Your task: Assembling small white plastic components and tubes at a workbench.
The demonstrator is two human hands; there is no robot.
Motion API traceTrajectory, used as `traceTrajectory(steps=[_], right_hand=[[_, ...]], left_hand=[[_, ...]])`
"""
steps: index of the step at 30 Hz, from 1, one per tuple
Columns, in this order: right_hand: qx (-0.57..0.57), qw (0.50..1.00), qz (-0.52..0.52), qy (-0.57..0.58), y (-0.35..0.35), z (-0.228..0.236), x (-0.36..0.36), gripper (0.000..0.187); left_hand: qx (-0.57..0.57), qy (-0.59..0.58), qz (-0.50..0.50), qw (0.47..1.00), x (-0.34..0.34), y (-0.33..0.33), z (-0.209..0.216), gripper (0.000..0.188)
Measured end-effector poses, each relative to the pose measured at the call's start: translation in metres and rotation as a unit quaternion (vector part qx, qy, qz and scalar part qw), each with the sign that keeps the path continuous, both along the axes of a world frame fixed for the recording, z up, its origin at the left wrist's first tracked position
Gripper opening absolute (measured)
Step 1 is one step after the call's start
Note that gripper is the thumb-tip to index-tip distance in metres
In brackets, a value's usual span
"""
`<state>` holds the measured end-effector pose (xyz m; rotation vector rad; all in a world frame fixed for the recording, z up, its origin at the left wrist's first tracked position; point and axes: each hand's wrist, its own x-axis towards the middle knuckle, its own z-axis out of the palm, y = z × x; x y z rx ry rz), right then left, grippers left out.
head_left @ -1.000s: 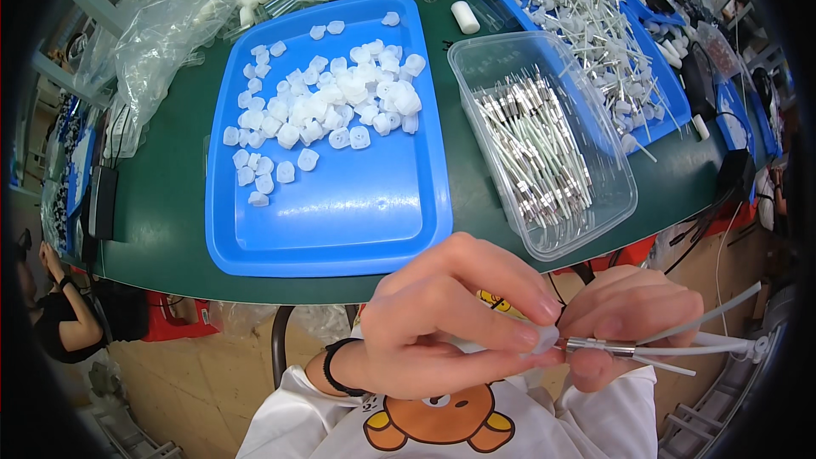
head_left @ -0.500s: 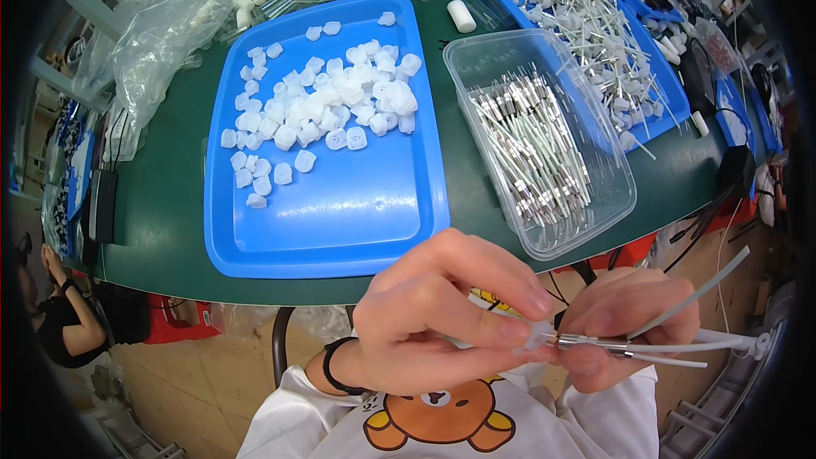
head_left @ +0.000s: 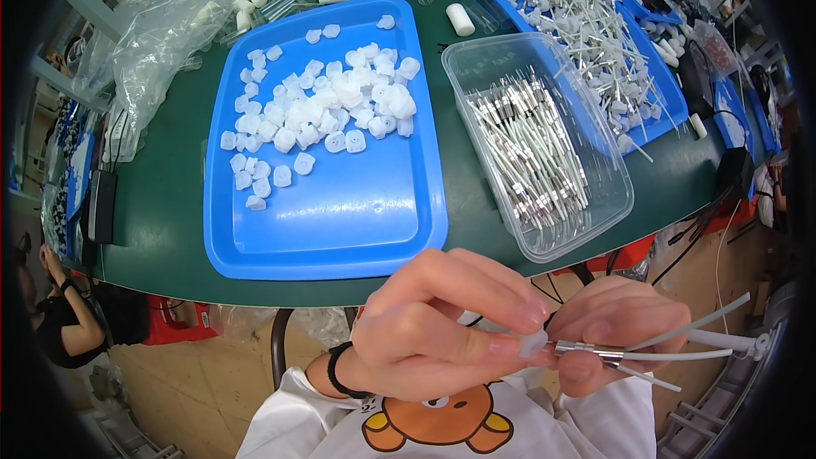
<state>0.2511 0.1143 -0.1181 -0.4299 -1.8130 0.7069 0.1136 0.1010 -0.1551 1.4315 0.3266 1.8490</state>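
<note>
My left hand (head_left: 446, 323) pinches a small translucent white plastic cap (head_left: 533, 343) between thumb and fingers, in front of my chest. Facing it, my right hand (head_left: 625, 314) grips several thin metal-sleeved tubes (head_left: 591, 348), whose pale ends fan out to the right. The tip of one tube meets or nearly meets the cap; whether it is inside cannot be made out. Beyond my left hand a blue tray (head_left: 323, 265) bears a heap of similar caps (head_left: 331, 102). Beyond my right hand stands a clear plastic box (head_left: 626, 195) with many metal-sleeved tubes (head_left: 527, 144) in it.
At the back right, another blue tray (head_left: 676, 93) holds capped tubes. White cylinders (head_left: 460, 19) and clear tubes lie along the back of the green table (head_left: 153, 204). A plastic bag (head_left: 140, 68) is at the left. Another person's arm (head_left: 78, 314) shows at far left.
Both hands have dropped slightly. The tubes in my right hand have tilted and turned, their free ends now lower and more spread. My left fingers have shifted, and the cap shows more clearly.
</note>
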Motion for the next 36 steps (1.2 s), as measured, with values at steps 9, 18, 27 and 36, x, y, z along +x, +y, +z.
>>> traceTrajectory(steps=[9,18,27,36], right_hand=[[0.012,0.999,-0.014,-0.037,0.001,0.005,-0.001,0.031],[0.001,0.999,-0.026,-0.023,0.005,0.004,0.0,0.031],[-0.135,0.986,0.015,-0.094,0.007,0.014,0.007,0.016],[-0.192,0.978,0.069,-0.053,0.008,0.005,0.009,0.015]], left_hand=[[0.011,0.031,0.04,0.999,-0.001,0.0,-0.004,0.043],[-0.003,-0.024,0.079,0.997,0.003,-0.003,-0.004,0.025],[0.033,0.095,0.101,0.99,-0.009,0.001,0.0,0.036],[0.021,0.106,0.071,0.992,-0.014,0.001,0.002,0.024]])
